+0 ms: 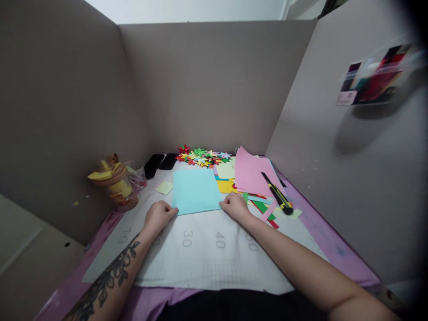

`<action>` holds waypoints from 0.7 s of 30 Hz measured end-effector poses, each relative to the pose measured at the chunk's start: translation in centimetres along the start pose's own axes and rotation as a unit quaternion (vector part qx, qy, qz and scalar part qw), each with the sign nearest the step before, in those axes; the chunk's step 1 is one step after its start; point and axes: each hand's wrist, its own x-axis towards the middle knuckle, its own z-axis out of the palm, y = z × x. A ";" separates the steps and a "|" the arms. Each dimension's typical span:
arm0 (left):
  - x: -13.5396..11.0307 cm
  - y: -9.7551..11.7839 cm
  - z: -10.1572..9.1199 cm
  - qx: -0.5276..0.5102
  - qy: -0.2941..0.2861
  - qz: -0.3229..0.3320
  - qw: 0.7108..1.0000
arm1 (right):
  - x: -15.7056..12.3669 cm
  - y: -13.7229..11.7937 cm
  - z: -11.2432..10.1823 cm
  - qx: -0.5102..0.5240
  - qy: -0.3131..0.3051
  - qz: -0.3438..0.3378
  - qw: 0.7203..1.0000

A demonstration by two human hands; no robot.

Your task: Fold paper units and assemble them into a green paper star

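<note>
A light blue sheet of paper (196,189) lies in front of me, its near edge looking folded over. At its near left corner my left hand (159,216) pinches the paper between thumb and curled fingers. My right hand (234,205) grips the near right corner in the same way. Beneath both hands is a white mat (203,267) printed with numbers. Just left of the blue paper rests a small pale green note (165,187). Beside my right hand lie green paper strips (264,209) and a pink strip (269,211).
Folded paper stars (200,156) are heaped at the back. A yellow-and-black box cutter (277,194) lies over pink paper (250,171) on the right. A brown-and-yellow cup (113,180) and two black phone-like slabs (167,161) are at left. Grey panels (214,84) enclose the table.
</note>
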 end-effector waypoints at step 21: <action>-0.2 0.6 -0.6 0.034 -0.037 -0.050 0.998 | -0.7 -0.6 -0.7 -0.026 -0.015 -0.003 1.000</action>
